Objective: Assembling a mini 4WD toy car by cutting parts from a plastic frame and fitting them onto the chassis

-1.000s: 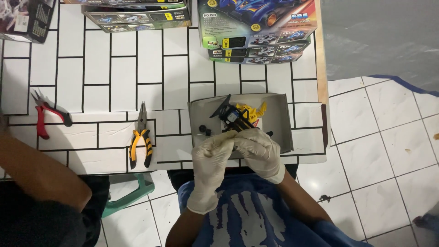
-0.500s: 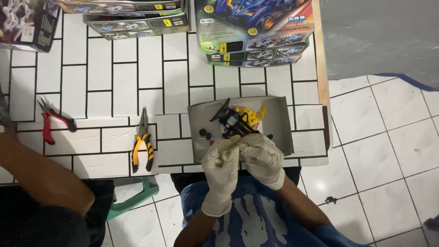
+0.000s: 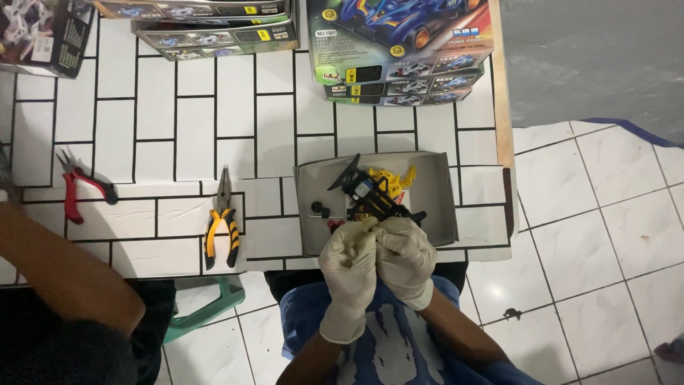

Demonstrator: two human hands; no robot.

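You had both gloved hands pressed together just in front of your chest, the left hand (image 3: 349, 274) and the right hand (image 3: 407, 258) touching each other and closed around the near end of a small toy car (image 3: 370, 196). The car stuck out from your fingertips, away from you, over the grey tray (image 3: 434, 207) that lay just beyond your hands. Its long axis ran on a slant, from your fingers up and to the left, and the dark wing-like end pointed away from you, with yellow parts showing to the right of its middle. What your fingertips pinched was hidden under the gloves. This looked like an assembly step, a small piece being pressed or seated at the near end of the car. The next move would likely call for a firm grip with one hand while the other worked the piece straight in, without twisting the body. A few small black bits (image 3: 318, 208) lay in the tray just left of your hands. Further left on the table (image 3: 142, 107) lay yellow-handled pliers (image 3: 221, 224) and red-handled cutters (image 3: 75, 189), both well apart from you, near another person's arm (image 3: 64, 264).
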